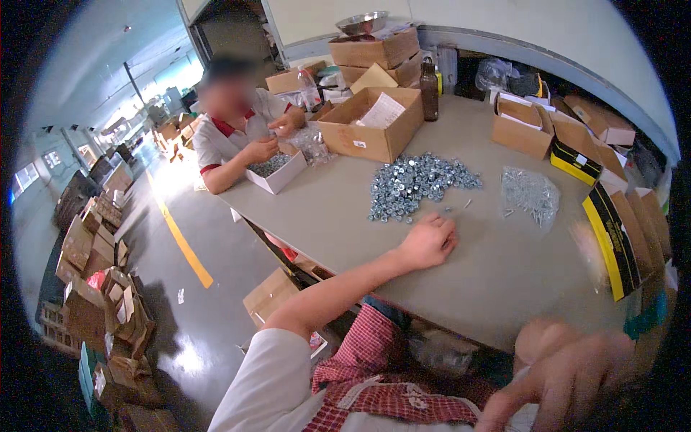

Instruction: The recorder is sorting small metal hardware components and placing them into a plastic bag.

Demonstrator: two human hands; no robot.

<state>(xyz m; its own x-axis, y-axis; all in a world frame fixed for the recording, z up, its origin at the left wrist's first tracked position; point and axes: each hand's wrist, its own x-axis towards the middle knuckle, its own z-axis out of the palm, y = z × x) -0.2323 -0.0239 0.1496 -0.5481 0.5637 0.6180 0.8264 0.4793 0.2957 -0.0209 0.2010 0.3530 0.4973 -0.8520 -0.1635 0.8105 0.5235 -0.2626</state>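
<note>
My left hand rests on the grey table, its fingers curled closed at the near edge of a heap of small, shiny, round metal pieces. Whatever may be between those fingers is hidden. Beside the heap lies a single thin metal pin. A clear plastic bag of slim pale pieces sits farther right. At the lower right, close to my body, my right hand is smeared by motion. Its grip cannot be made out.
Across the table corner, a person works over a white box of metal pieces. An open carton and a brown bottle stand at the back. Black-and-yellow boxes line the right edge; cartons line the aisle.
</note>
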